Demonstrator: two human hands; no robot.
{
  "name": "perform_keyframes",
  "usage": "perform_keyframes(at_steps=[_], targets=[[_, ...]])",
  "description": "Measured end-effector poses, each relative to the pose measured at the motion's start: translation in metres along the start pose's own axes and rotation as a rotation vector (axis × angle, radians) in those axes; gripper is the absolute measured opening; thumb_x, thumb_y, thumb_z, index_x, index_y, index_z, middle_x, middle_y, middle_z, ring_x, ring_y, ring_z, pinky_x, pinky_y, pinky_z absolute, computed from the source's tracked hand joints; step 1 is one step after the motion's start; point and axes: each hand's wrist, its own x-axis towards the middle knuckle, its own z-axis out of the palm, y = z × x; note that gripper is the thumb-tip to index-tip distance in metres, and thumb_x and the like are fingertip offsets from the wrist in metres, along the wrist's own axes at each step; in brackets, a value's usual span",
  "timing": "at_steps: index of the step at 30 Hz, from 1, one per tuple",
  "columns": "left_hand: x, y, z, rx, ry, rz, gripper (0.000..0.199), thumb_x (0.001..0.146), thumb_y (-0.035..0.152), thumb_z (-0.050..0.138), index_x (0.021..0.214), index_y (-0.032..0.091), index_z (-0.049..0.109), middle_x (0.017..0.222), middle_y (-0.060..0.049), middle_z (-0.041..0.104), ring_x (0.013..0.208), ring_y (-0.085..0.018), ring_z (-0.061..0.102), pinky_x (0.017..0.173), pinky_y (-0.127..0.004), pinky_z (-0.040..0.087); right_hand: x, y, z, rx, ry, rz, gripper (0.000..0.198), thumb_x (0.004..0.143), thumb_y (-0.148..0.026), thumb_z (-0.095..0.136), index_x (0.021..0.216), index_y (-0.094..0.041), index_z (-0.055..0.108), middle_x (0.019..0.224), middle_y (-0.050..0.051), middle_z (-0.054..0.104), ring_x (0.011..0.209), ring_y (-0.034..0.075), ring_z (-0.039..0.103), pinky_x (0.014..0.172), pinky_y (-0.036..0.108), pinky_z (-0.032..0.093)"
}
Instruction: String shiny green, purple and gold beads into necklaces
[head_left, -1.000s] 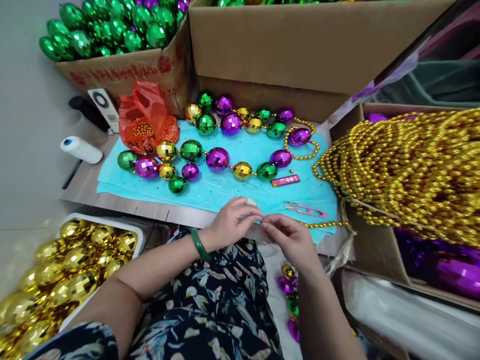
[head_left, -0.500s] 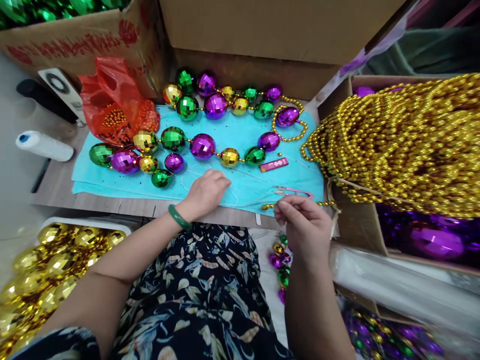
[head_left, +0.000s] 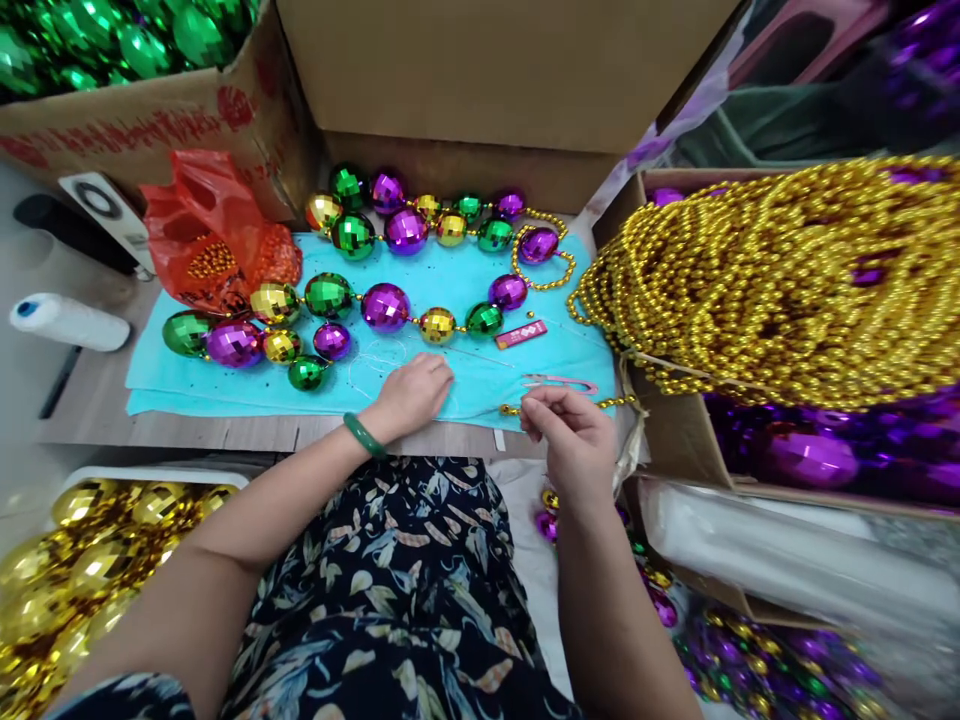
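My right hand (head_left: 568, 432) is closed in a pinch on a string of small gold beads (head_left: 619, 402). One end of that string pokes out to the left of my fingers, and the rest runs right toward the big gold bundle. On the blue towel (head_left: 225, 392) rests my left hand (head_left: 416, 394), its fingers curled down; what they hold, if anything, is hidden. White thread (head_left: 375, 352) lies in loose loops beside it. Pink thread snips (head_left: 561, 383) lie just beyond my right hand. A long needle (head_left: 484, 354) lies close to a small red packet (head_left: 520, 334).
Strung large beads in green, purple and gold (head_left: 385, 307) lie across the towel. A red plastic bag (head_left: 187, 205) of small beads and a white thread spool (head_left: 71, 322) stand left. A bundle of gold bead strands (head_left: 780, 280) fills the right side. Cardboard boxes (head_left: 465, 80) border the back.
The view has turned slightly, so everything sits further left in the picture. My right hand keeps its pinch on the gold beads, and my left hand stays curled on the towel.
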Motion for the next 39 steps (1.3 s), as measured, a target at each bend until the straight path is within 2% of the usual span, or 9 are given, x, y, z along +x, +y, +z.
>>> perform_keyframes(at_steps=[2, 4, 7, 10, 13, 16, 19, 33, 39], targets=[[0.002, 0.006, -0.011, -0.335, 0.171, -0.155, 0.014, 0.086, 0.020, 0.053, 0.082, 0.015, 0.065, 0.087, -0.007, 0.065, 0.085, -0.018, 0.059, 0.073, -0.030, 0.048, -0.002, -0.012, 0.003, 0.023, -0.058, -0.011, 0.011, 0.072, -0.025, 0.070, 0.068, -0.017, 0.063, 0.056, -0.001, 0.056, 0.049, 0.009, 0.048, 0.046, 0.022, 0.036], [0.004, 0.015, -0.025, -0.717, 0.269, -0.320, 0.014, 0.083, 0.027, 0.058, 0.081, 0.015, 0.065, 0.082, -0.006, 0.066, 0.078, -0.016, 0.062, 0.065, -0.028, 0.050, -0.010, -0.027, 0.018, 0.097, -0.201, 0.026, 0.013, 0.072, -0.028, 0.069, 0.068, -0.018, 0.063, 0.055, -0.001, 0.056, 0.047, 0.009, 0.047, 0.044, 0.022, 0.037], [0.004, 0.031, -0.048, -1.143, 0.294, -0.447, 0.018, 0.077, 0.032, 0.067, 0.080, 0.015, 0.066, 0.075, -0.003, 0.066, 0.072, -0.015, 0.063, 0.061, -0.025, 0.050, -0.026, -0.048, 0.058, 0.257, -0.481, 0.126, 0.014, 0.071, -0.030, 0.067, 0.066, -0.019, 0.061, 0.053, -0.002, 0.056, 0.044, 0.008, 0.045, 0.041, 0.021, 0.036], [0.002, 0.040, -0.063, -1.324, 0.319, -0.507, 0.019, 0.070, 0.031, 0.073, 0.077, 0.014, 0.066, 0.074, -0.002, 0.067, 0.070, -0.013, 0.064, 0.063, -0.023, 0.050, -0.033, -0.058, 0.093, 0.353, -0.629, 0.166, 0.013, 0.069, -0.030, 0.065, 0.065, -0.020, 0.060, 0.051, -0.003, 0.055, 0.042, 0.008, 0.044, 0.040, 0.020, 0.035], [0.001, 0.042, -0.065, -1.356, 0.389, -0.516, 0.017, 0.068, 0.029, 0.075, 0.074, 0.015, 0.068, 0.072, -0.002, 0.067, 0.069, -0.012, 0.063, 0.064, -0.023, 0.050, -0.024, -0.057, 0.102, 0.324, -0.464, 0.088, 0.012, 0.070, -0.029, 0.064, 0.064, -0.019, 0.059, 0.051, -0.003, 0.055, 0.044, 0.008, 0.045, 0.042, 0.020, 0.036], [0.004, 0.043, -0.059, -1.363, 0.450, -0.479, 0.017, 0.067, 0.030, 0.075, 0.073, 0.015, 0.069, 0.072, -0.002, 0.068, 0.068, -0.012, 0.061, 0.067, -0.025, 0.050, -0.006, -0.050, 0.090, 0.229, -0.224, 0.017, 0.013, 0.069, -0.029, 0.065, 0.065, -0.018, 0.060, 0.053, -0.002, 0.056, 0.048, 0.009, 0.047, 0.042, 0.020, 0.036], [0.011, 0.048, -0.050, -1.401, 0.415, -0.471, 0.019, 0.066, 0.031, 0.076, 0.073, 0.015, 0.071, 0.073, -0.003, 0.068, 0.068, -0.012, 0.060, 0.067, -0.026, 0.050, 0.007, -0.045, 0.074, 0.167, -0.137, 0.027, 0.014, 0.068, -0.031, 0.066, 0.067, -0.018, 0.062, 0.053, -0.001, 0.057, 0.047, 0.009, 0.048, 0.041, 0.020, 0.036], [0.028, 0.049, -0.023, -1.354, 0.228, -0.493, 0.018, 0.067, 0.031, 0.075, 0.073, 0.015, 0.073, 0.073, -0.004, 0.068, 0.069, -0.013, 0.058, 0.066, -0.028, 0.047, 0.029, -0.029, 0.041, 0.040, -0.114, 0.144, 0.014, 0.064, -0.029, 0.067, 0.061, -0.016, 0.064, 0.051, 0.001, 0.061, 0.045, 0.010, 0.049, 0.043, 0.021, 0.039], [0.034, 0.046, -0.027, -1.249, 0.171, -0.468, 0.018, 0.068, 0.032, 0.074, 0.074, 0.016, 0.073, 0.084, -0.006, 0.069, 0.072, -0.013, 0.057, 0.058, -0.023, 0.046, 0.038, -0.019, 0.024, -0.160, -0.102, -0.017, 0.018, 0.069, -0.032, 0.069, 0.080, -0.018, 0.071, 0.067, 0.002, 0.066, 0.051, 0.011, 0.050, 0.050, 0.024, 0.044]])
